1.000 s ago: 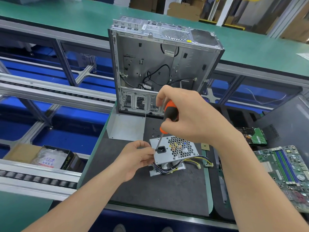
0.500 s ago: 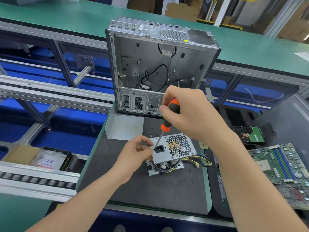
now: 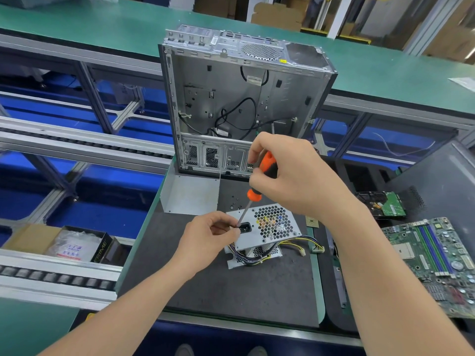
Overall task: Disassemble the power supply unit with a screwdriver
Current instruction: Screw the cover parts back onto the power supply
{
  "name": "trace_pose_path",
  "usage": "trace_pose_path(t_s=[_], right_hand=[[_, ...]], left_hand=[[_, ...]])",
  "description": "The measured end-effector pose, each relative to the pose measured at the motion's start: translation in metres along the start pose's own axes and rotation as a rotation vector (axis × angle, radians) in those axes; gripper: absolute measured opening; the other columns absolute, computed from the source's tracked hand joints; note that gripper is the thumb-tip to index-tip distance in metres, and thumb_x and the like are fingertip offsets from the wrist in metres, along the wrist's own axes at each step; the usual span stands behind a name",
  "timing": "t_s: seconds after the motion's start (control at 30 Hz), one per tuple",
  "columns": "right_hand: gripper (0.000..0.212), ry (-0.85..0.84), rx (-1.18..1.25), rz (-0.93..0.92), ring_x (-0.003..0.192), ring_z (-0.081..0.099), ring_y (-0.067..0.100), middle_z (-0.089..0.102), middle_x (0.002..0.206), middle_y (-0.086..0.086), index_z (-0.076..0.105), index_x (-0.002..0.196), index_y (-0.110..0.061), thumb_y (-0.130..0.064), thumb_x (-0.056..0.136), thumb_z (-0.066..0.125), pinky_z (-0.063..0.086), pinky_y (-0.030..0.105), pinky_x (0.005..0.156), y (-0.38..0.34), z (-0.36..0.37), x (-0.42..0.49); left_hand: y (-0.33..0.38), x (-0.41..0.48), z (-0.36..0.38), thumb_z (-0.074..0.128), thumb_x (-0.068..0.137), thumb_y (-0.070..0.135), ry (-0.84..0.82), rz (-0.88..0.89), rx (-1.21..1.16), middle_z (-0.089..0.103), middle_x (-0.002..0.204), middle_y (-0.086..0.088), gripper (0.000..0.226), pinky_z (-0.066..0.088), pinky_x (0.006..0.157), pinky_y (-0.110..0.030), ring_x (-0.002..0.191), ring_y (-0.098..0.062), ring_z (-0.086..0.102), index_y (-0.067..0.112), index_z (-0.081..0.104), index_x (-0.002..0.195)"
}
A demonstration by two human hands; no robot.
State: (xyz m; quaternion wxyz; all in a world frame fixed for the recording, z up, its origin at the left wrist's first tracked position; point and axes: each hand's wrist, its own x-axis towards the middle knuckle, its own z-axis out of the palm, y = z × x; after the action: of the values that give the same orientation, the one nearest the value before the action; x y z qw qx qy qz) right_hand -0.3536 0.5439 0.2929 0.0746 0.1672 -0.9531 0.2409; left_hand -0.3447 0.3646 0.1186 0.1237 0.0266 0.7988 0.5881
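A silver power supply unit (image 3: 267, 227) with a honeycomb grille and a bundle of coloured wires stands on the dark mat (image 3: 205, 286). My right hand (image 3: 295, 176) grips the orange and black handle of a screwdriver (image 3: 253, 191). Its shaft slants down to the unit's left edge, just above the black power socket. My left hand (image 3: 208, 240) holds that left edge, with thumb and fingers pinched close to the screwdriver's tip. The tip itself is hidden behind my fingers.
An empty computer case (image 3: 244, 98) stands upright behind the unit, with a loose metal panel (image 3: 190, 194) at its foot. A hard drive (image 3: 385, 204) and a green motherboard (image 3: 437, 263) lie to the right. Roller rails and a box (image 3: 77, 245) sit to the left.
My right hand has drawn the screwdriver handle slightly up and to the right, so more of the shaft shows. My left hand stays pinched at the unit's edge.
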Motion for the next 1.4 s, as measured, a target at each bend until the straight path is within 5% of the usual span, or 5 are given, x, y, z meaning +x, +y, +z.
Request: trace_pose_path(t_s=[0.37,0.67,1.03,1.13,1.4], right_hand=[[0.014,0.02,-0.018,-0.009,0.081,0.053,0.004,0.06,0.08,-0.008,0.058,0.095,-0.026,-0.022,0.084,0.065,0.036,0.017,0.061,-0.002,-0.002,0.001],[0.014,0.147,-0.007,0.037,0.077,0.049,0.0,0.056,0.068,-0.009,0.058,0.094,-0.023,-0.021,0.083,0.065,0.031,0.017,0.06,0.006,-0.004,-0.001],[0.012,0.245,-0.058,0.132,0.084,0.049,0.009,0.054,0.092,-0.004,0.055,0.104,-0.021,-0.017,0.094,0.06,0.039,0.018,0.07,0.032,0.008,-0.001],[0.011,0.242,-0.05,0.186,0.084,0.05,0.008,0.053,0.095,-0.004,0.054,0.104,-0.021,-0.016,0.096,0.06,0.037,0.018,0.069,0.047,0.011,-0.003],[0.013,0.237,0.011,0.3,0.097,0.049,0.0,0.052,0.099,-0.005,0.055,0.104,-0.021,-0.015,0.095,0.063,0.038,0.011,0.071,0.086,0.023,-0.011]], left_hand=[[0.008,0.009,-0.005,0.075,0.096,0.024,-0.026,0.06,0.215,0.077,0.083,0.008,0.008,0.056,0.074,-0.016,0.076,-0.003,0.073,0.03,0.072,0.091],[0.011,0.013,-0.011,0.057,0.107,0.023,0.012,-0.059,-0.01,0.078,0.081,-0.002,0.018,0.057,0.062,-0.017,0.07,-0.014,0.075,0.008,0.063,0.099],[0.041,0.111,-0.004,0.083,0.089,0.022,-0.083,0.374,0.603,0.068,0.078,0.011,0.011,0.047,0.071,-0.019,0.072,-0.003,0.061,0.02,0.073,0.084],[0.045,0.145,0.011,0.082,0.089,0.016,-0.252,0.353,0.839,0.076,0.092,-0.002,0.008,0.053,0.085,-0.033,0.087,-0.019,0.068,0.011,0.078,0.093],[0.017,0.181,0.039,0.075,0.085,0.001,-0.503,0.151,1.27,0.075,0.1,0.002,0.021,0.053,0.07,-0.029,0.086,-0.015,0.069,0.02,0.078,0.094]])
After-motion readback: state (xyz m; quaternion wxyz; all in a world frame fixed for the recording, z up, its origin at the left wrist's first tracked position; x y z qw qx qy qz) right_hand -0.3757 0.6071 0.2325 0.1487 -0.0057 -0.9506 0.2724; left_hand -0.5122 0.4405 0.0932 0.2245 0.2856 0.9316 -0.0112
